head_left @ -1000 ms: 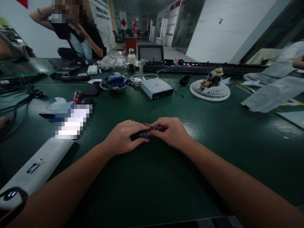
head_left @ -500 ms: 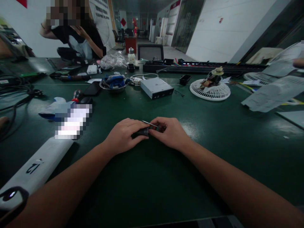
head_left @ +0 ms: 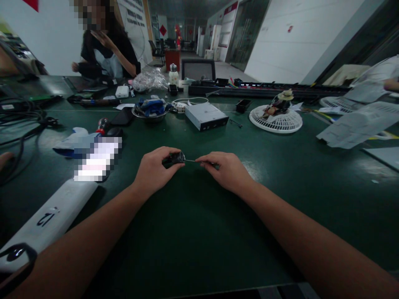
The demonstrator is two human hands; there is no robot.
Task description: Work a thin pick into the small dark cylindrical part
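My left hand (head_left: 152, 168) is closed round a small black cylinder (head_left: 178, 158), with its round rimmed end facing right. Between the fingertips of my right hand (head_left: 227, 169) is a thin metal rod (head_left: 190, 160), pinched and pointing left. The rod's tip meets the rim of the cylinder; whether it goes inside, I cannot tell. Both hands are over the middle of the green table (head_left: 193, 232). Fingers hide the back of the cylinder and the far end of the rod.
Beyond my hands lie a silver disc drive (head_left: 207, 115), a metal bowl (head_left: 151, 117) with blue cloth, and a white fan grille (head_left: 276, 121). To the left a white device (head_left: 52, 220) holds a lit screen. A person (head_left: 109, 54) sits across the table.
The cylinder has moved up and left with my left hand, its round end now more visible. The rod has swung from slanting across the cylinder to lying nearly level at its rim.
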